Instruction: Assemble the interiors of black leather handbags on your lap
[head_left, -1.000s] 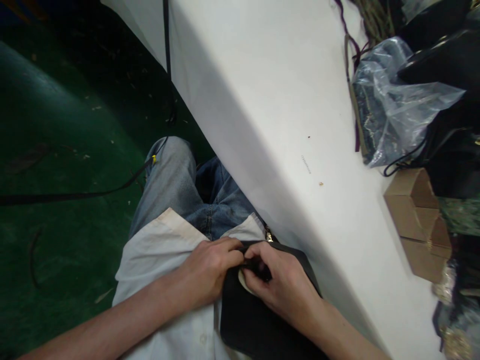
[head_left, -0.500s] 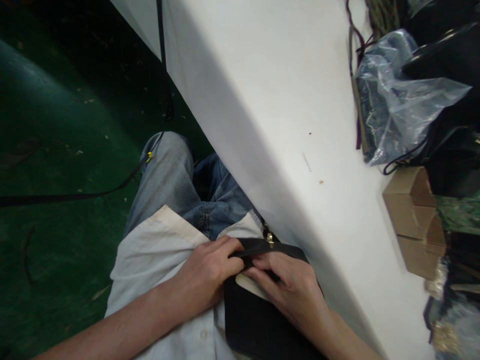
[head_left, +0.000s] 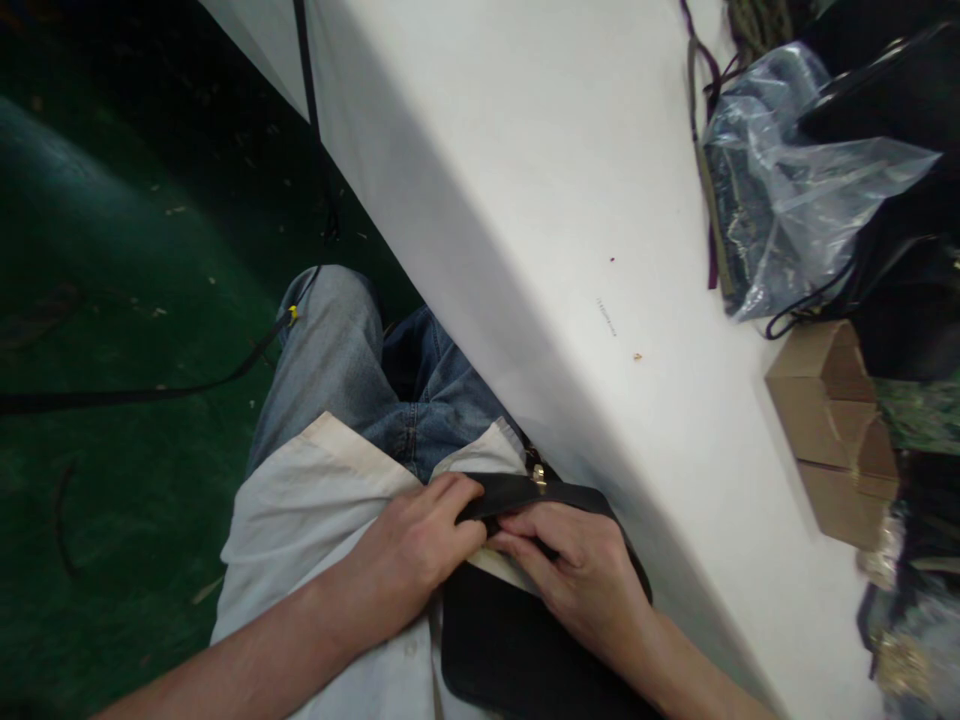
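Gripping bag (head_left: 525, 645) by its upper edge in left hand (head_left: 427, 535), with its opening just under curled right hand (head_left: 589, 565); cannot tell whether grasping anything there.

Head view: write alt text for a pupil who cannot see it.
Left hand and right hand of a seated person hold a black bag beside a white table bearing a cardboard box and a clear plastic bag.

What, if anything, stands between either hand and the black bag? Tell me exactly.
Nothing visible. The left hand holds the black bag by an edge, and the right hand is on it too. The cardboard box and clear plastic bag lie apart, on the white table.
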